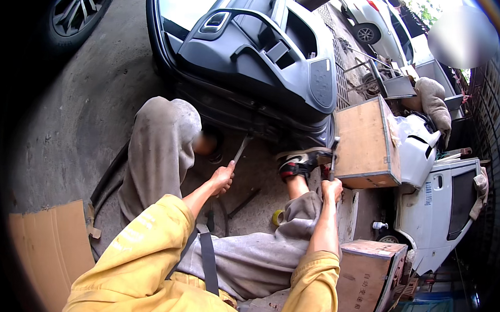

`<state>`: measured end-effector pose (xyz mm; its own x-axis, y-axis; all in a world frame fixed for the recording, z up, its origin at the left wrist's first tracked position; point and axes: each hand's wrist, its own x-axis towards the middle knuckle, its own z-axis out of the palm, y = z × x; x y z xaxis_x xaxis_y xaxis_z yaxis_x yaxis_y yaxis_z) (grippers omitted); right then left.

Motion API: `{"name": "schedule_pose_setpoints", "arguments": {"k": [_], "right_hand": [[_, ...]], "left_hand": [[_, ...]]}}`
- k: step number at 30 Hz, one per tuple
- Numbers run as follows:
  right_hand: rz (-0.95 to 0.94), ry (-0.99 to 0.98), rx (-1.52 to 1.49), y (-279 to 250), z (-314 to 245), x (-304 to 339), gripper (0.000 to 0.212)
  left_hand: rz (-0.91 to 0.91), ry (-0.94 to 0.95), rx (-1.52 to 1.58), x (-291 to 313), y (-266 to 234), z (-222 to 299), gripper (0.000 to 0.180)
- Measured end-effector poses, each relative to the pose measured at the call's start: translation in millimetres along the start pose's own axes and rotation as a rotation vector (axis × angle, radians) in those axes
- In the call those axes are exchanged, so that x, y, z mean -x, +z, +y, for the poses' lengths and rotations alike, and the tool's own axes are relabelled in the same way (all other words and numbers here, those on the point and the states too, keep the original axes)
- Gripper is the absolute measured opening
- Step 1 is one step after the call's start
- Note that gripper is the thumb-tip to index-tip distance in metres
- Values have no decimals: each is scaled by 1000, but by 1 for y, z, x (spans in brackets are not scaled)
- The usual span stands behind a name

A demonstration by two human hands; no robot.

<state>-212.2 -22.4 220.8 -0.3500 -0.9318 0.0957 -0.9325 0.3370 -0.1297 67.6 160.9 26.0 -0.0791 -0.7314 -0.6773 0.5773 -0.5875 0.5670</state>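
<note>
Concrete yard: my left hand (223, 177) clamps a stiff bar (241, 148), right hand (332, 188) a rod (333, 157), against the heavy door (254, 61).

The tip of the metal rod (242, 148) in the left hand (223, 179) vanished under the car door (254, 50). The wheel (78, 6) was cut off by the top edge.

1 car door (254, 56), 2 wooden crates (365, 141), 2 hand tools (241, 149), 1 tape roll (278, 217).
</note>
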Motion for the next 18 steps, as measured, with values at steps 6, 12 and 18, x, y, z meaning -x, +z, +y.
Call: {"name": "schedule_pose_setpoints", "arguments": {"k": [6, 12, 18], "right_hand": [[220, -66, -225, 0, -10, 6, 27], [371, -333, -247, -12, -63, 29, 23], [329, -622, -408, 27, -86, 108, 23]], "left_hand": [[-25, -35, -55, -2, 3, -10, 60], [-20, -46, -99, 4, 2, -9, 60], [-22, -64, -144, 2, -4, -12, 61]]}}
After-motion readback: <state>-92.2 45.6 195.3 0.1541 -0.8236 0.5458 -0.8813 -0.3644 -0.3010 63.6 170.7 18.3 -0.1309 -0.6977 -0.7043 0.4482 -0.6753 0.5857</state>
